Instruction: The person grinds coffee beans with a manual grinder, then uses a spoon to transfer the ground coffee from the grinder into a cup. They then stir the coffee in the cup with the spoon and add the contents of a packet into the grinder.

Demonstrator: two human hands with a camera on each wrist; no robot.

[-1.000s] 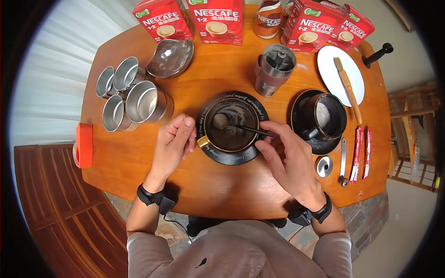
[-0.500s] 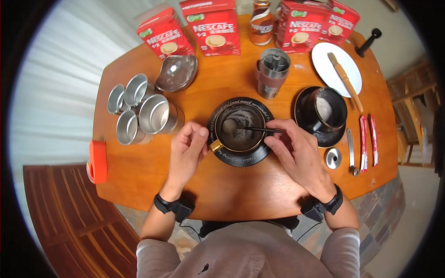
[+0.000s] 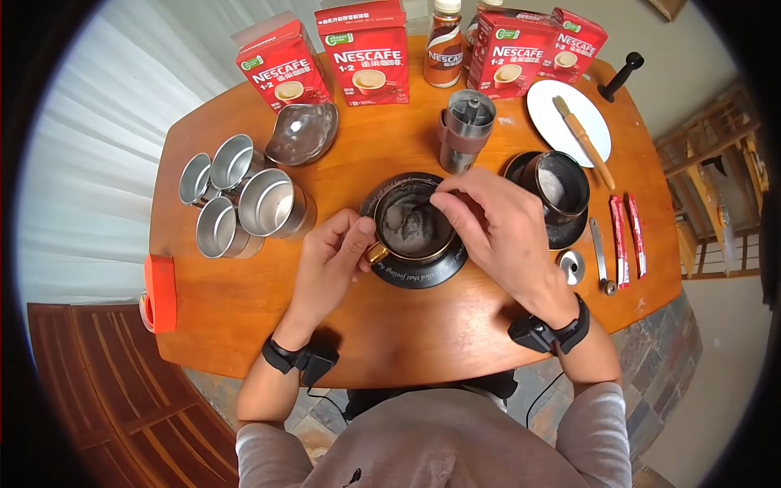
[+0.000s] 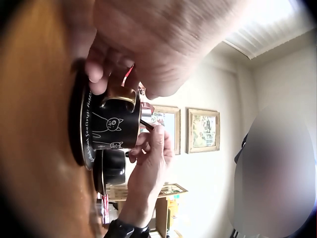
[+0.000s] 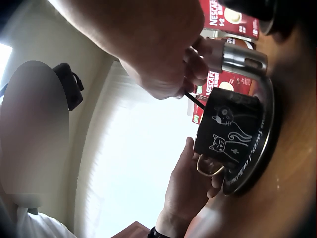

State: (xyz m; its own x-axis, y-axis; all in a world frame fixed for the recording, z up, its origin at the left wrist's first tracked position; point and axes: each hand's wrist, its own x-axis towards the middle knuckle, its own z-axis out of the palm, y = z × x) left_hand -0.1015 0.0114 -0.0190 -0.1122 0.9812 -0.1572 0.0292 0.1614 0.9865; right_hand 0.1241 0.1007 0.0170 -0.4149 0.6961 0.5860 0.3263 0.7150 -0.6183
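Before me a black cup (image 4: pixel 129 131) with cat drawings and a gold handle (image 3: pixel 377 253) stands on a black lettered saucer (image 3: pixel 419 277). Greyish, streaky contents cover its inside. Over the cup's far right rim, my right hand (image 3: pixel 506 228) pinches a spoon by its thin black handle (image 5: pixel 194 100). The spoon slants down into the cup, its handle mostly covered by the fingers in the head view. My left hand (image 3: pixel 328 259) is at the cup's left side, its loosely bent fingers and thumb right beside the gold handle.
A coffee grinder (image 3: pixel 468 130) stands behind the cup, a second black cup (image 3: pixel 561 195) with pale powder to the right. Around them are metal cups (image 3: pixel 268 203), a dark bowl (image 3: pixel 302 134), a white plate (image 3: pixel 541 102) with a brush (image 3: pixel 582 138), red sachets (image 3: pixel 621 244) and red Nescafe boxes (image 3: pixel 370 57).
My right hand has moved up and inward over the cup with the spoon, now covering most of its handle. My left hand has come closer to the cup's handle. The head view has shifted.
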